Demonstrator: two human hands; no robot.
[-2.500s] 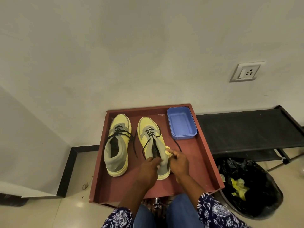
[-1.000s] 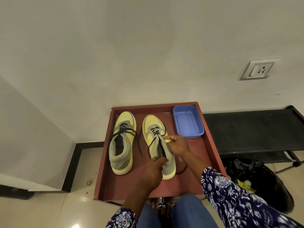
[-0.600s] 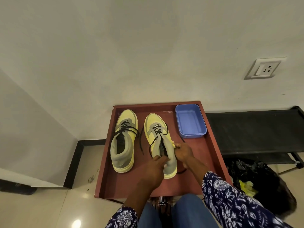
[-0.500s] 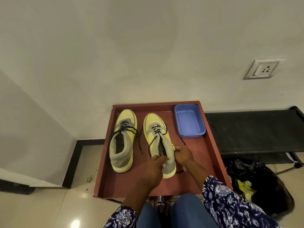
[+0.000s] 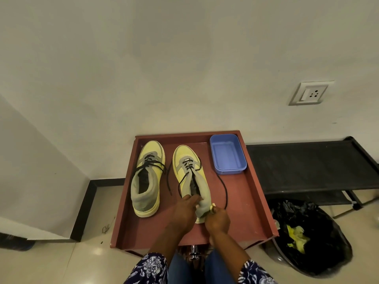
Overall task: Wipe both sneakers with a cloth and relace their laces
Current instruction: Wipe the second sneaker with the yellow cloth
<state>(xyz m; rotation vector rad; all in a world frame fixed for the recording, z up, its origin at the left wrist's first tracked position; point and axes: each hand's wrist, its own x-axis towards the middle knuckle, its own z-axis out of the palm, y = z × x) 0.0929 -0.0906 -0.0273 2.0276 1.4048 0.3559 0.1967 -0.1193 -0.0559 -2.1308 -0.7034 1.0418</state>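
Two yellow-and-grey sneakers with black laces lie side by side on a red-brown tray [image 5: 249, 203], toes toward the wall. The left sneaker [image 5: 146, 177] lies untouched. My left hand [image 5: 184, 210] grips the heel collar of the right sneaker [image 5: 189, 171]. Pinched in my right hand [image 5: 217, 219] is a small yellow cloth [image 5: 213, 205], pressed against the right side of that sneaker's heel. A loose black lace [image 5: 224, 187] loops out over the tray to the right of the shoe.
A blue plastic tub [image 5: 227, 154] sits in the tray's far right corner. A black bench [image 5: 307, 165] stands to the right, with a black rubbish bag [image 5: 303, 236] on the floor below it. A wall with a socket [image 5: 310, 93] is directly behind the tray.
My right hand with the cloth went up the right sneaker's side to the laces, then slid back down to the heel. The left hand stayed on the heel.
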